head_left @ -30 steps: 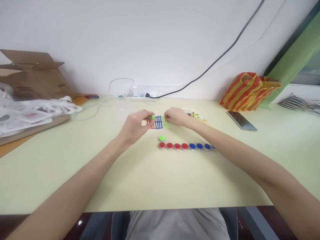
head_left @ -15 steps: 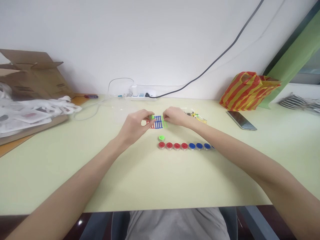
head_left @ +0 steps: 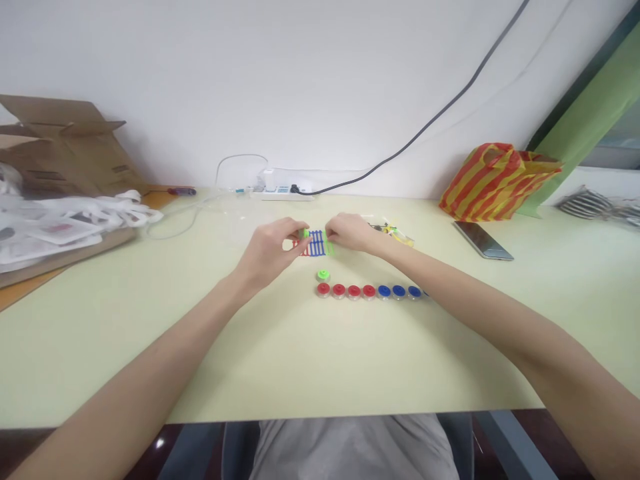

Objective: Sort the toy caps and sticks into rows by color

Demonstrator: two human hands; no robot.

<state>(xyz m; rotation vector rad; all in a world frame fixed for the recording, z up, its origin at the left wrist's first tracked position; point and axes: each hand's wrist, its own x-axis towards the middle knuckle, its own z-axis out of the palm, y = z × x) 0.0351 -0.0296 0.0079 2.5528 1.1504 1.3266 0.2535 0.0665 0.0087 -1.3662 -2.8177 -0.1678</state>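
My left hand (head_left: 273, 248) is closed in a pinch on a small bright green disc (head_left: 305, 233), like the green-topped one on the table. Below its fingertips lie thin red sticks (head_left: 300, 249) and blue sticks (head_left: 317, 244), set side by side. My right hand (head_left: 351, 232) has its fingers bent together over the green sticks (head_left: 329, 247) at the right end of that set; whether it grips one is hidden. Nearer me, a single green-topped disc (head_left: 323, 275) stands behind a row of red-topped discs (head_left: 354, 292) and blue-topped discs (head_left: 399, 292). My right forearm covers the row's right end.
Behind my right hand lies a clear packet with yellow and black pieces (head_left: 393, 231). A phone (head_left: 483, 240) and striped bag (head_left: 493, 183) are at the right. A power strip (head_left: 280, 194) runs along the wall. Cardboard (head_left: 75, 150) and white plastic packaging (head_left: 70, 223) fill the left.
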